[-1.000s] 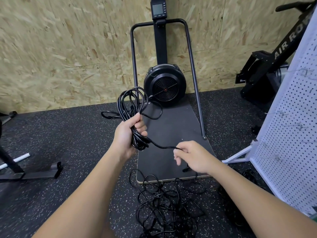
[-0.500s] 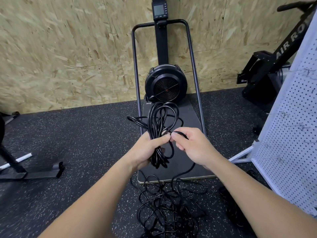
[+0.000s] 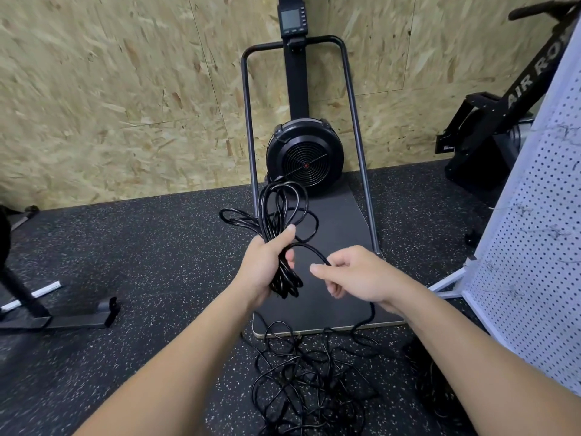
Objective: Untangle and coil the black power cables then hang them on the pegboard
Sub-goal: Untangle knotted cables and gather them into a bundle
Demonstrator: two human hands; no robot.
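My left hand (image 3: pixel 265 265) grips a bundle of coiled black power cable (image 3: pixel 279 212), its loops sticking up above the fist and short ends hanging below. From the bundle one strand arcs right into my right hand (image 3: pixel 355 275), which pinches it, then drops under my wrist to a tangled pile of black cable (image 3: pixel 311 376) on the floor. The white pegboard (image 3: pixel 534 247) stands at the right edge, leaning away from me.
A black fan-wheel exercise machine (image 3: pixel 303 157) with a flat baseboard (image 3: pixel 339 221) stands straight ahead against the chipboard wall. Another black machine (image 3: pixel 503 114) sits at the back right. A black metal stand foot (image 3: pixel 63 316) lies on the speckled rubber floor at left.
My right hand has pulled away to the right from the left hand, drawing out a fresh arc of cable. The coil in my left hand has stayed about where it was.
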